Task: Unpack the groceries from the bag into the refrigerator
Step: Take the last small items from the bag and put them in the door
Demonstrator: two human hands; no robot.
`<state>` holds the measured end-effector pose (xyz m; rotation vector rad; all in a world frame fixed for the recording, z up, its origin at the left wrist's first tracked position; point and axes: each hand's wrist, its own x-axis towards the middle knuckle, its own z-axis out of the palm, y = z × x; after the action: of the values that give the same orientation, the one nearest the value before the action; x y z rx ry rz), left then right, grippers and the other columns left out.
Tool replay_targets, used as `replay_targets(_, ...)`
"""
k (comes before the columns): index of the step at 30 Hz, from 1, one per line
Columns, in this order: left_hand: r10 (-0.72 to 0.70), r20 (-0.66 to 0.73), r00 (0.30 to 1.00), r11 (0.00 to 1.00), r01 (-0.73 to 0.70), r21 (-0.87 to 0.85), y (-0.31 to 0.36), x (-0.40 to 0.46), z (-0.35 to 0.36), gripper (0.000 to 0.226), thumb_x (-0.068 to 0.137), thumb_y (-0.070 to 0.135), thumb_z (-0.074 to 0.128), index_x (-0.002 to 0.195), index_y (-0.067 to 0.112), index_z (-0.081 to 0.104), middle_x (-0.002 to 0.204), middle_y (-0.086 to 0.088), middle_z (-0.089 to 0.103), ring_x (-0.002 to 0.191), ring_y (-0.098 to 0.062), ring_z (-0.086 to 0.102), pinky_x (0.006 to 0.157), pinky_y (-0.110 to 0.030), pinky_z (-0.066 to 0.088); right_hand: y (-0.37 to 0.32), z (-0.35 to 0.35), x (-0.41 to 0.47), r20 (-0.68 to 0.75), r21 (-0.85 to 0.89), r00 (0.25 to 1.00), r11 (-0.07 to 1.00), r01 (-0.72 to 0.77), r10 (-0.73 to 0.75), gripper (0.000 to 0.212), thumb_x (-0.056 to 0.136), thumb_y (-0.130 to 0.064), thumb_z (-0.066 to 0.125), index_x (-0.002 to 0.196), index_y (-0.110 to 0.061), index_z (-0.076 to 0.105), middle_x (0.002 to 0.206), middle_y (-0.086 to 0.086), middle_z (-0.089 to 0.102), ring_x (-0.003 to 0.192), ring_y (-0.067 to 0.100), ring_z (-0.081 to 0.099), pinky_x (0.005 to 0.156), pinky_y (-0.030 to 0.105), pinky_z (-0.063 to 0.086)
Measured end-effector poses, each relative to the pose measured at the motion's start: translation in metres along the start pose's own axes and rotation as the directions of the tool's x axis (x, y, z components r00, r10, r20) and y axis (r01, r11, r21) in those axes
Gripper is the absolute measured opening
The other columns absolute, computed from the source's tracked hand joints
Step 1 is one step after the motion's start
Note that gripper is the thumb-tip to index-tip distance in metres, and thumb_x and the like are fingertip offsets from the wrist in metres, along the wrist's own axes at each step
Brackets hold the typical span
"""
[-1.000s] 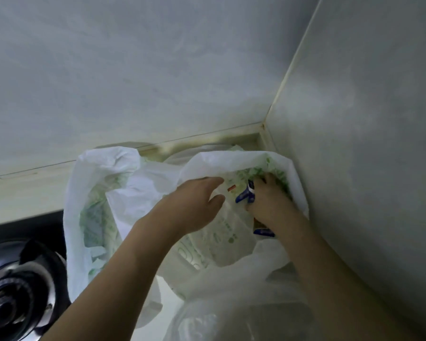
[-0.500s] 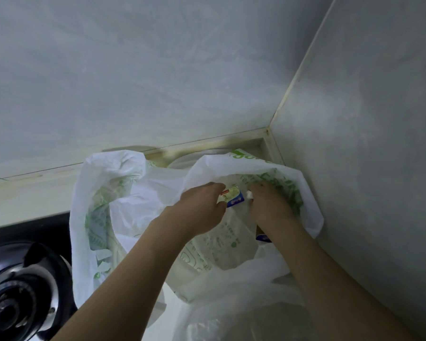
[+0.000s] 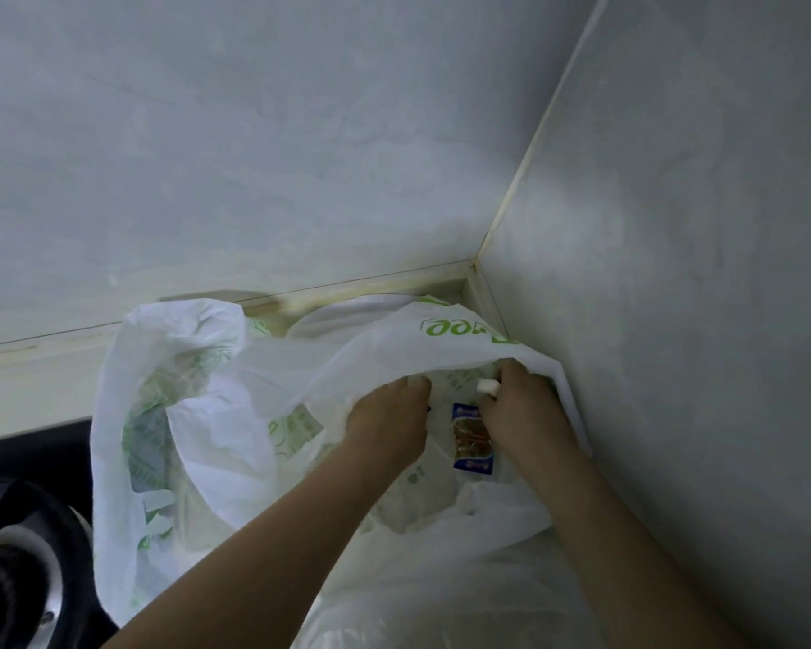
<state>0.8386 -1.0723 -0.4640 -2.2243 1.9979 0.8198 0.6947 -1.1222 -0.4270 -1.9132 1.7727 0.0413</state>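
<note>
two hands work inside the white grocery bag (image 3: 216,414), the landmark here. nearest, in its mouth, the left hand (image 3: 387,421) has its fingers curled down out of sight, so i cannot tell what it holds. right of it the right hand (image 3: 523,409) pinches a small white piece (image 3: 488,385) above a blue packet (image 3: 473,437). past the bag is the wall corner (image 3: 481,260). i'd call this the take-out step; next, lift an item clear toward the refrigerator, which is not in view.

Bag (image 3: 235,400) mouth open — walls (image 3: 675,274) close (right, behind)
</note>
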Motion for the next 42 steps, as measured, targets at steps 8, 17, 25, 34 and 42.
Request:
replay_targets(8,0.348,0.201,0.916,0.879,-0.393,0.271,0.008,-0.03,0.009,0.06,0.099,0.022,0.042,0.153,0.034,0.018,0.13,-0.012,0.037,0.102,-0.028,0.047,0.072,-0.036,0.04,-0.001,-0.006,0.006,0.022,0.101,1.0,0.995,-0.001,-0.001,0.032,0.093,-0.006,0.047,0.123,-0.01,0.056,0.121,0.011,0.061,0.11,0.027,0.057,0.076,0.021,0.035)
replay_targets(17,0.229,0.206,0.951,0.876,-0.294,0.383,-0.01,-0.049,-0.006,0.049,0.099,0.023,0.043,0.147,0.029,0.034,0.126,-0.012,0.043,0.101,-0.03,0.051,0.068,-0.036,0.036,0.001,0.007,0.008,0.214,0.079,0.967,0.989,0.122,-0.137,0.029,0.086,0.0,0.049,0.071,-0.024,0.056,0.085,0.002,0.06,0.089,0.025,0.057,0.056,0.02,0.033)
replay_targets(25,0.157,0.046,0.986,0.951,-0.164,0.261,-0.005,-0.049,0.003,0.054,0.09,0.019,0.056,0.139,0.009,0.034,0.122,-0.009,0.044,0.104,-0.026,0.05,0.075,-0.036,0.047,0.008,0.04,0.006,0.238,-0.113,0.929,0.942,0.317,-0.285,0.029,0.087,-0.007,0.058,0.113,-0.02,0.058,0.125,0.003,0.045,0.112,0.023,0.046,0.098,0.032,0.042)
replay_targets(34,0.177,0.016,0.984,0.967,-0.177,0.184,-0.009,-0.034,0.021,0.039,0.089,0.019,0.057,0.127,0.016,0.046,0.125,-0.003,0.042,0.11,-0.024,0.042,0.078,-0.034,0.049,0.018,0.034,0.007,0.199,-0.138,0.927,0.927,0.349,-0.319,0.018,0.088,-0.022,0.06,0.088,-0.018,0.042,0.1,0.0,0.047,0.089,0.015,0.044,0.075,0.024,0.036)
replay_targets(42,0.117,0.018,0.993,0.978,-0.118,0.172,-0.008,-0.036,0.017,0.039,0.089,0.016,0.059,0.126,0.013,0.047,0.125,-0.005,0.042,0.112,-0.025,0.044,0.074,-0.033,0.046,0.015,0.039,0.006,0.252,-0.213,0.916,0.905,0.368,-0.313,0.024,0.082,-0.023,0.062,0.084,-0.02,0.038,0.11,0.004,0.046,0.098,0.024,0.047,0.08,0.032,0.042)
